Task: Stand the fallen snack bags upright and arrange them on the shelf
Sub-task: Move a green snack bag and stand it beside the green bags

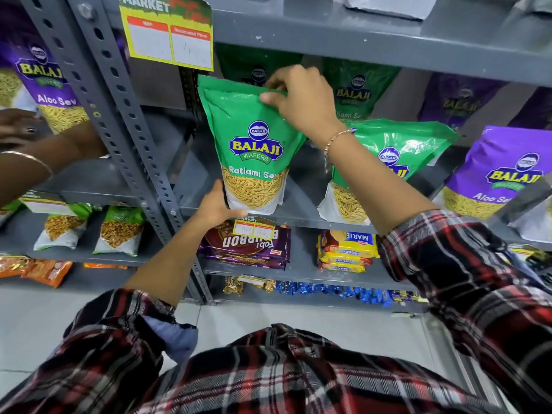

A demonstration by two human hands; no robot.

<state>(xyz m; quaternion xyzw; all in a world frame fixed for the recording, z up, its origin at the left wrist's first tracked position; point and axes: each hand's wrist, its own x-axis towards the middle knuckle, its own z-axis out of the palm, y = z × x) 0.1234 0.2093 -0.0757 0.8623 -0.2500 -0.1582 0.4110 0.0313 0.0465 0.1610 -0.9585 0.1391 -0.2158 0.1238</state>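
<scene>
A green Ratlami Sev bag (252, 144) stands upright at the front left of the grey shelf (298, 218). My right hand (301, 98) pinches its top edge. My left hand (216, 206) cups its bottom left corner at the shelf lip. To its right a second green bag (391, 153) leans tilted, partly hidden behind my right forearm. A purple Aloo Sev bag (495, 174) stands at the far right. Further green bags (357, 91) and purple bags (460, 100) stand at the back of the shelf.
Another person's hand (18, 130) reaches into the bay on the left, by a purple bag (47, 85). A perforated steel upright (119, 115) divides the bays. A price tag (170, 34) hangs from the shelf above. Biscuit packs (248, 243) lie below.
</scene>
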